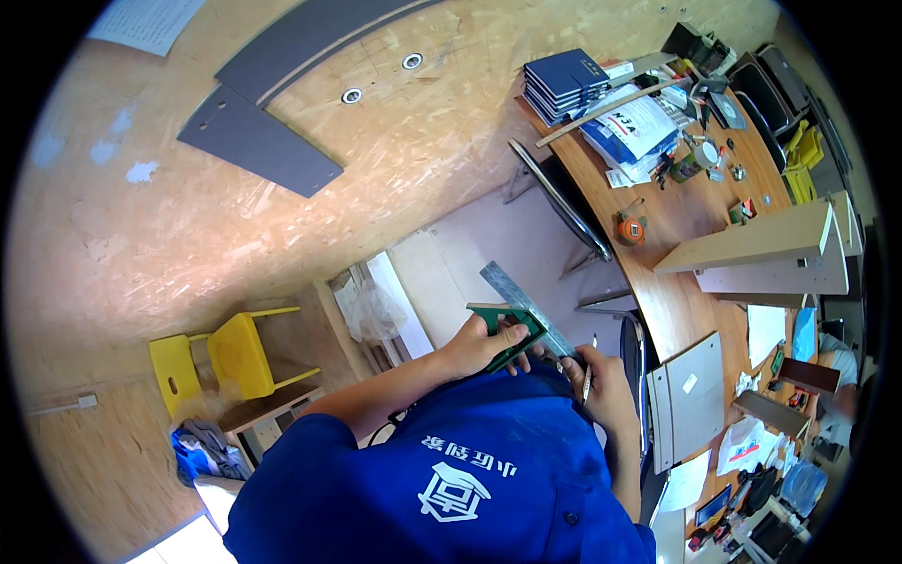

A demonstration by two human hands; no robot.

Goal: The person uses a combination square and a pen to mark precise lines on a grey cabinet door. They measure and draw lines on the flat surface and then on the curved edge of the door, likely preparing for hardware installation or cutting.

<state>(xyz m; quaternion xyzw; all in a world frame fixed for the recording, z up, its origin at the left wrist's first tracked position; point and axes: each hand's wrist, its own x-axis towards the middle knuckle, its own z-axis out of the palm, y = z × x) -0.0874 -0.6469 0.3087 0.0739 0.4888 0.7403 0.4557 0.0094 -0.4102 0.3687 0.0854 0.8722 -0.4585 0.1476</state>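
Close in front of our chest, our left hand (pixel 477 346) presses down on the green stock of a try square (pixel 507 329), fingers curled over its top and thumb along the near side, so the grip is pressed together on the tool and pins it flat. The square's steel blade (pixel 522 306) runs away from that grip, up and to the left, lying across the pale board (pixel 489 254) beneath it; holding the thick stock steady seems to be what keeps the blade from swinging.

Just right of the left grip, our right hand (pixel 601 385) pinches a pencil (pixel 590 371) between thumb and fingers, the shaft upright and close beside the blade's near end. We judge it is held there so the tip can follow the steel edge.

Further right of both hands lies the curved wooden table (pixel 672 310), carrying an orange tape measure (pixel 630 228), a stack of dark blue books (pixel 567 83) and loose panels. Well off to the left of our grip stands a yellow chair (pixel 240 355) on the chipboard floor (pixel 141 235).
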